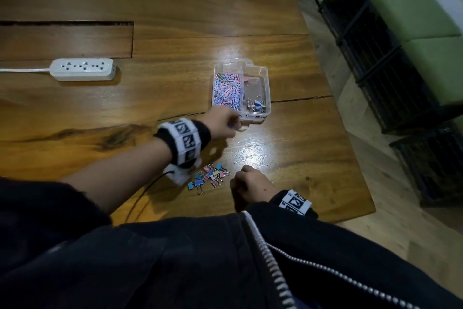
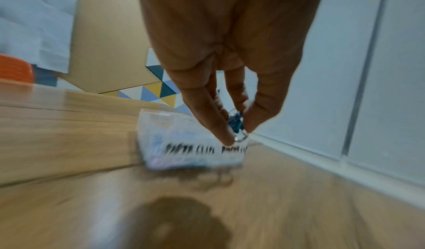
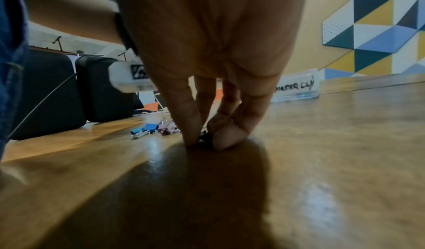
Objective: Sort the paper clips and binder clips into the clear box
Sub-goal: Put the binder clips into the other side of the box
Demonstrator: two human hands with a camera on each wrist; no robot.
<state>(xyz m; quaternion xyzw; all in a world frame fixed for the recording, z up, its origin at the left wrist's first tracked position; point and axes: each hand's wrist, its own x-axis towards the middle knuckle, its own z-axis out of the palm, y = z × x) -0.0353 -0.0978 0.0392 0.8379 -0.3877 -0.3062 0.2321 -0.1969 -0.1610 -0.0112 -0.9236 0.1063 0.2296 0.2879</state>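
The clear box stands on the wooden table, with paper clips filling its left compartment and a few binder clips in its right one. My left hand hovers at the box's near edge and pinches a blue binder clip between thumb and fingers. A heap of coloured binder clips lies nearer to me on the table. Just right of the heap, my right hand presses its fingertips to the table and pinches a small dark clip.
A white power strip with its cord lies at the left of the table. A long slot cuts the tabletop behind it. The table's right edge drops to the floor, where black crates stand.
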